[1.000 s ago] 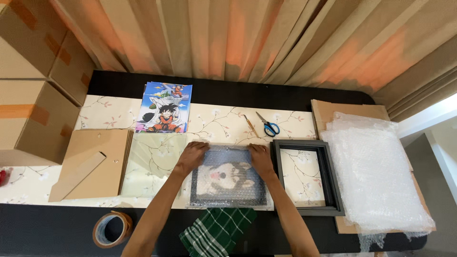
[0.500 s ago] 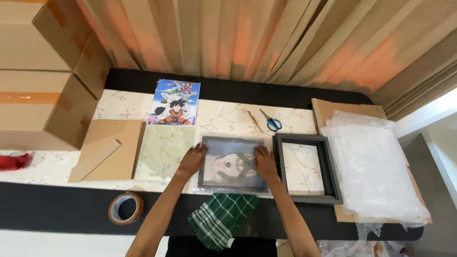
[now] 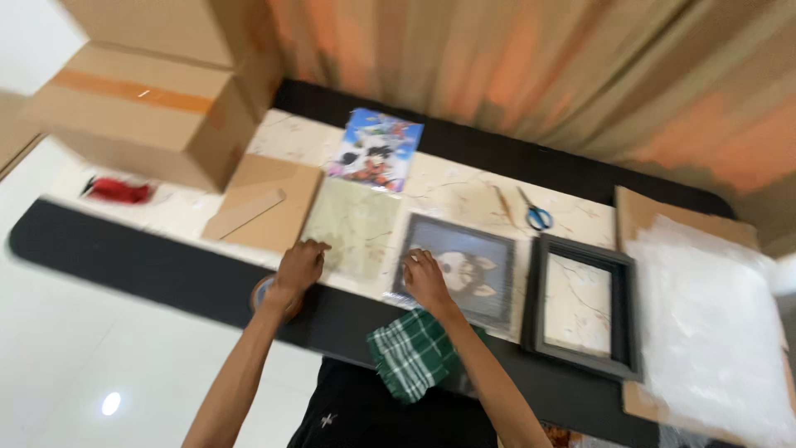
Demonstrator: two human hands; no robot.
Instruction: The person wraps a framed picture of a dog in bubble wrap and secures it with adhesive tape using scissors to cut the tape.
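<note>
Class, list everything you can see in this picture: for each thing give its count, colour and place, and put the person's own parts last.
Cardboard boxes: two, brown, stacked far left.
Red object: one, left of table; blurred.
Backing board: one, brown, left.
Cartoon print: one, multicoloured, far edge.
Pale sheet: one, greenish, centre.
Dog picture: one, grey, centre.
Empty frame: one, black, right of it.
Scissors: one, blue-handled, far side.
Bubble wrap: one, clear, right.
Tape roll: one, under left hand.
Checked cloth: one, green, near edge.
Left hand: at the sheet's corner.
Right hand: on dog picture.
</note>
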